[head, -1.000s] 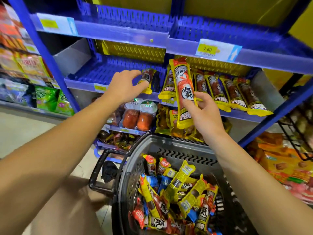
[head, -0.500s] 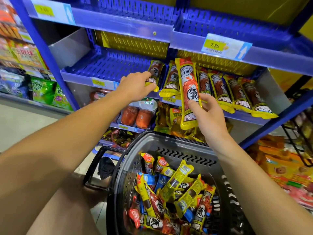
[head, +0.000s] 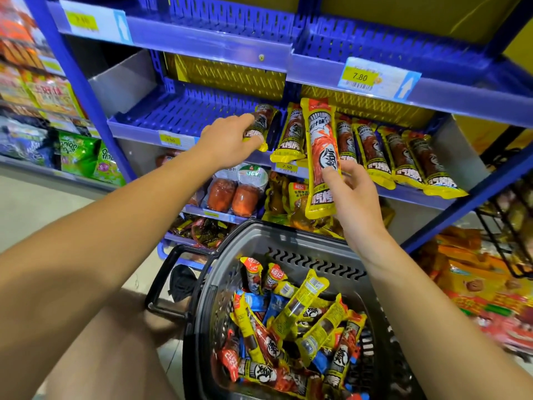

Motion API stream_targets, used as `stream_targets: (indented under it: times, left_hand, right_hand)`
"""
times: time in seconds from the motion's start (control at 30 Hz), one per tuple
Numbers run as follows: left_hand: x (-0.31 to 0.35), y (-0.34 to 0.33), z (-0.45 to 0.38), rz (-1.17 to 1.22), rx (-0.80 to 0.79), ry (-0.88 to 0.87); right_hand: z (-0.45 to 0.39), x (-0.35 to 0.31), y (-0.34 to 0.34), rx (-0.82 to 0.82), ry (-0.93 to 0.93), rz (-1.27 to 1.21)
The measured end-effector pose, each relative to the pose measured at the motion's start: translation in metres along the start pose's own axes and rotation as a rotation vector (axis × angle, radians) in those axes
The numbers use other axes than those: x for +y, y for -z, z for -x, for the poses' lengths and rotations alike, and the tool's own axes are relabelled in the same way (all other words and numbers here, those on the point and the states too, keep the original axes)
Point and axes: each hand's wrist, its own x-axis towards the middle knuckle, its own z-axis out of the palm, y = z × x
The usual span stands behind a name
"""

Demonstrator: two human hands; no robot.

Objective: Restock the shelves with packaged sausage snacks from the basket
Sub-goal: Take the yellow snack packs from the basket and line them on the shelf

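My left hand [head: 230, 142] grips a yellow-edged sausage pack [head: 261, 125] lying at the left end of a row on the blue shelf [head: 184, 114]. Upright in front of that row, a long yellow and orange sausage pack [head: 321, 151] is pinched near its lower end by my right hand [head: 350, 192]. Several matching dark sausage packs [head: 398, 157] lie side by side on the shelf to the right. Below my arms, a grey basket [head: 291, 243] holds several mixed sausage packs [head: 300, 321].
The left half of the blue shelf is bare. A price tag reading 7.80 [head: 360, 77] hangs on the shelf above. Lower shelves hold meat packs [head: 230, 194]. Green snack bags [head: 83, 160] stand at far left, orange packets [head: 473, 272] at right.
Both hands have stayed at the shelf. The left hand shifted slightly along the leftmost pack, and the right hand's upright pack rose a little against the row.
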Motion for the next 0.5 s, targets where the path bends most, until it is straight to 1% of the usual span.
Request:
stream_targets:
  times: [0.1, 0.17, 0.23, 0.27, 0.3, 0.37, 0.43, 0.5]
  left_hand:
    - [0.004, 0.005, 0.023, 0.101, 0.094, -0.012]
    - [0.012, 0.006, 0.046, 0.167, 0.222, -0.031]
    - [0.027, 0.005, 0.075, 0.297, 0.326, -0.028]
    - [0.036, 0.003, 0.091, 0.391, 0.328, -0.014]
    - [0.045, -0.001, 0.107, 0.488, 0.298, 0.003]
    - [0.06, -0.01, 0.134, 0.671, 0.199, 0.019]
    - [0.071, -0.019, 0.151, 0.848, 0.127, 0.036]
    - [0.075, -0.025, 0.159, 0.976, 0.134, 0.066]
  right_hand:
    - [0.007, 0.0, -0.004, 0.001, -0.003, -0.033]
    - [0.012, 0.0, -0.008, -0.003, -0.009, -0.068]
    - [0.017, 0.0, -0.013, -0.016, -0.028, -0.109]
    - [0.02, 0.0, -0.016, -0.02, -0.039, -0.127]
    - [0.023, 0.001, -0.021, -0.026, -0.047, -0.146]
    - [0.029, 0.001, -0.032, -0.046, -0.052, -0.18]
    - [0.036, 0.001, -0.043, -0.088, -0.007, -0.189]
    - [0.042, 0.001, -0.052, -0.131, 0.035, -0.213]
